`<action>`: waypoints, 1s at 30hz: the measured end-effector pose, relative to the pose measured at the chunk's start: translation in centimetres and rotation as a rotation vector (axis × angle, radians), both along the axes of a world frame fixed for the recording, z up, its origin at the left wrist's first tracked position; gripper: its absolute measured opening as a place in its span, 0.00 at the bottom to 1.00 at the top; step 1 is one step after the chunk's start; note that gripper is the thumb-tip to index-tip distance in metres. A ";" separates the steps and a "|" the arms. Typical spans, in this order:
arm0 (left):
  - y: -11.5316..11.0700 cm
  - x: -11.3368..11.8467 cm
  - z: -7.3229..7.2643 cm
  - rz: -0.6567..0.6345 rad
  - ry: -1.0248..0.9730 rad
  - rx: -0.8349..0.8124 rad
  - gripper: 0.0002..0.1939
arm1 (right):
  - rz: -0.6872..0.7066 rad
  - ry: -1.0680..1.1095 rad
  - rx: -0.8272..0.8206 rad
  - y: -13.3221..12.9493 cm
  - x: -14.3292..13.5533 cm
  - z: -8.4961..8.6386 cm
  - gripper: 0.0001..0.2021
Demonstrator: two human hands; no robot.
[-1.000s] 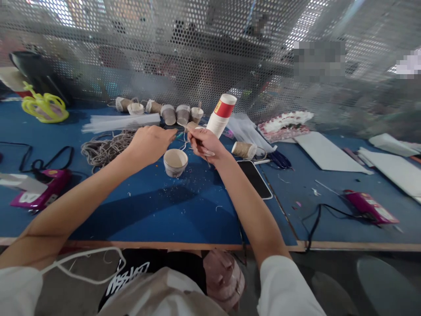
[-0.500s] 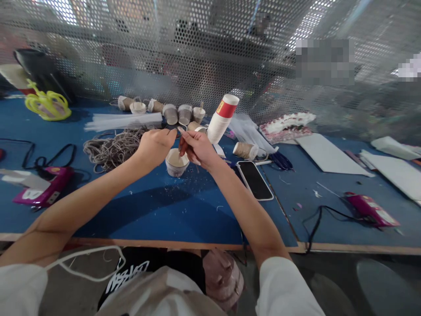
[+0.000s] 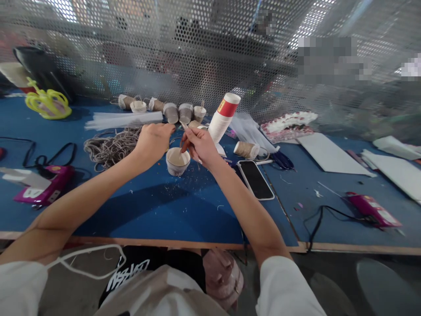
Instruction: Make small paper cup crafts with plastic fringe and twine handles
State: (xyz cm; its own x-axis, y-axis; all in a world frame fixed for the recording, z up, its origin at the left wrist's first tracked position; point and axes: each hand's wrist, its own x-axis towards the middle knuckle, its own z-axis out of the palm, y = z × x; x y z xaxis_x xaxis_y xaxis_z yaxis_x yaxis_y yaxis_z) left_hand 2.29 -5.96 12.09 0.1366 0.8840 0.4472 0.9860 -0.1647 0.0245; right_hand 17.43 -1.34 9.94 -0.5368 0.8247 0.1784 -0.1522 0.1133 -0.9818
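Observation:
Above the blue table, my left hand (image 3: 154,141) is closed, its fingers bent, beside a pile of grey cord (image 3: 113,149). What its fingertips hold is too small to make out. My right hand (image 3: 200,144) is pinched closed around something small and pale that I cannot make out, over the right rim of a small pale cup (image 3: 177,162). The cup stands upright, wrapped at its side. Between the two hands is a small gap. A tall stack of white paper cups (image 3: 221,120) with a red band leans behind my right hand.
Several small wrapped cups (image 3: 171,113) line the back, near translucent strips (image 3: 126,119). A phone (image 3: 255,180) and a cord-wrapped cup (image 3: 246,150) lie to the right. Purple power strips (image 3: 49,188) lie on both sides. White boards (image 3: 332,153) are at the far right. A perforated metal screen (image 3: 197,52) stands behind.
My left hand has shifted slightly left and up, and my right hand slightly right, so the gap between their fingertips is wider. The view has shifted very slightly.

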 end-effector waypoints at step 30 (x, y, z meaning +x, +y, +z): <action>-0.9 0.7 -0.8 -0.041 -0.220 0.096 0.16 | 0.159 0.052 -0.293 -0.1 1.1 1.9 0.22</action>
